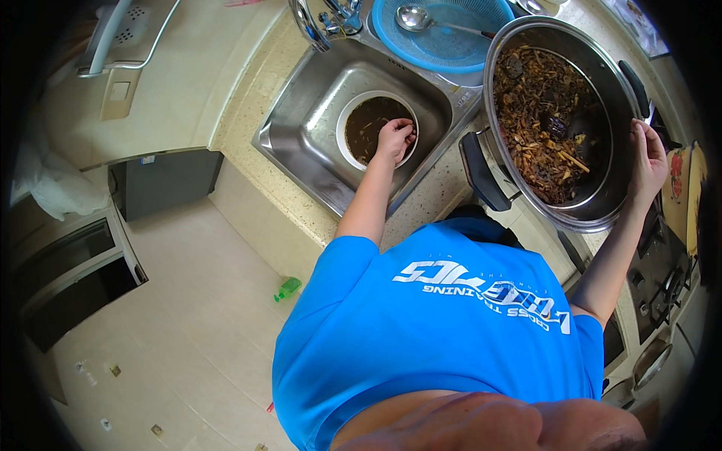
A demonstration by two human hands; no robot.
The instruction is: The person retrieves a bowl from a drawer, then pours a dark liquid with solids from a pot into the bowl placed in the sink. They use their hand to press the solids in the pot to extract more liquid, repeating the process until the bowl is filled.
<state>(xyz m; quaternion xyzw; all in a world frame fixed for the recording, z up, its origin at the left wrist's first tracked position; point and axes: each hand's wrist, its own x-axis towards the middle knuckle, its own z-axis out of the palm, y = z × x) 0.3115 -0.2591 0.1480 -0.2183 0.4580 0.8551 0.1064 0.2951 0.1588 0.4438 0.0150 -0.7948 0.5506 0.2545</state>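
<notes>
My left hand [397, 138] dips over a white-rimmed bowl [342, 131] in the stainless steel sink [327, 107]. Its fingers are curled close to the bowl's right inner side; whether they pinch anything is hidden. Dark brown liquid [364, 127] with floating plant bits fills the bowl. My right hand [648, 158] grips the right rim of a large stainless steel pot [598, 222] with black handles. Wet brown plant scraps [541, 124], like boiled herbs, lie in the pot, heaped towards its left side. The pot tilts towards me beside the sink.
A blue plastic basin [389, 48] behind the sink holds a metal ladle [414, 18]. The chrome faucet [309, 25] arches over the sink's back corner. At right is a gas stove [665, 276]. A green bottle [288, 288] lies on the floor at left.
</notes>
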